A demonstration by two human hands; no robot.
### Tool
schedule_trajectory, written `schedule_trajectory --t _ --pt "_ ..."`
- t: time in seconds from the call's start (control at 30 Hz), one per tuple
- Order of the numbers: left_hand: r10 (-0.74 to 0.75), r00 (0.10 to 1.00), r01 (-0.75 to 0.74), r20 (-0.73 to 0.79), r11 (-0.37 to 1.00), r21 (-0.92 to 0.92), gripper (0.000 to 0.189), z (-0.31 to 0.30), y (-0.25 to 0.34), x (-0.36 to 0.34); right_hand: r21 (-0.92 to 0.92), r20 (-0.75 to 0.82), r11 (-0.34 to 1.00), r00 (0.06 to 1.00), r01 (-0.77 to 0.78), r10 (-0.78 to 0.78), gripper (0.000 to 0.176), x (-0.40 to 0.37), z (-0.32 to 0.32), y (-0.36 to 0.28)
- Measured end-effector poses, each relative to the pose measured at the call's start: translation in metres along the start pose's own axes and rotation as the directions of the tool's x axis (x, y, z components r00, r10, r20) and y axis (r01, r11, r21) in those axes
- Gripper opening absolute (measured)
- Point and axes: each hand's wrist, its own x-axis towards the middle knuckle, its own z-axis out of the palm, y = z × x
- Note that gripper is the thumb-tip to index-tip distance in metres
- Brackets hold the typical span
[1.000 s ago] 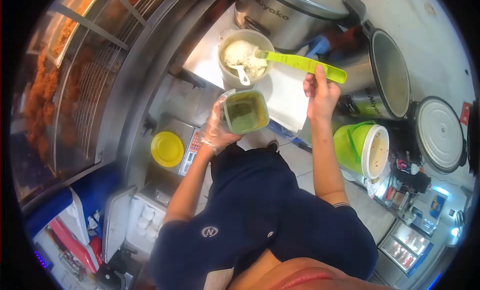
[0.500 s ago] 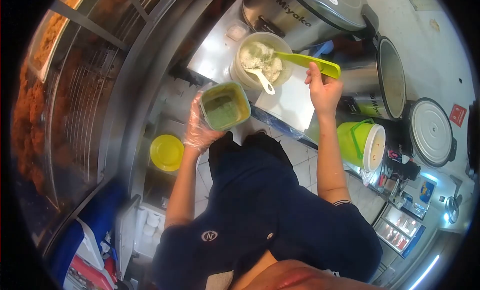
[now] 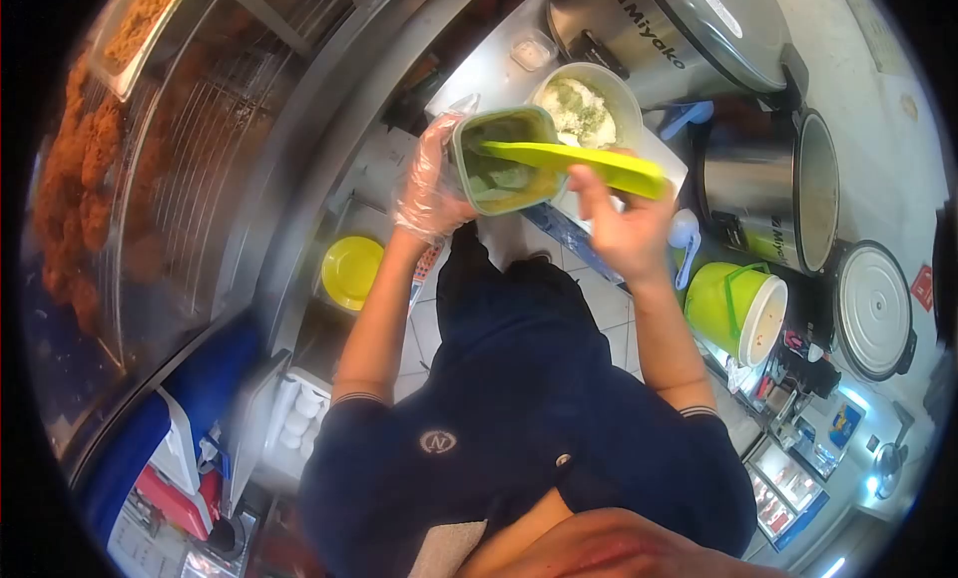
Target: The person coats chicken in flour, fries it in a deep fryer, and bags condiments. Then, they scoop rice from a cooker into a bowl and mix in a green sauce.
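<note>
My left hand, in a clear plastic glove, grips a square plastic container from its left side. The container tilts toward me and has green contents at the bottom. Between the fingers of my right hand is a lime-green spatula, its far end inside the container. Just beyond the container stands a round tub of white rice with green specks on top. The tub's near side, where a white spoon lies, is mostly hidden behind the container and spatula.
Large Miyako cookers line the back right. A lime-green bucket and a cooker lid are at right. A small clear box sits behind the tub. At left are a glass display with fried food and a yellow plate.
My right hand has brought the spatula from the rice tub down and left into the square container. My left hand has raised the container nearer the tub. The head view has shifted somewhat.
</note>
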Motion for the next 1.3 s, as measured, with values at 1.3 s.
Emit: schedule_trajectory --t 1.3 --pt "-0.465 0.86 0.478 0.21 0.59 -0.65 0.08 0.05 -0.086 0.06 -0.068 -0.505 0.962 0.841 -0.265 0.196 0.018 0.001 -0.078 0.074"
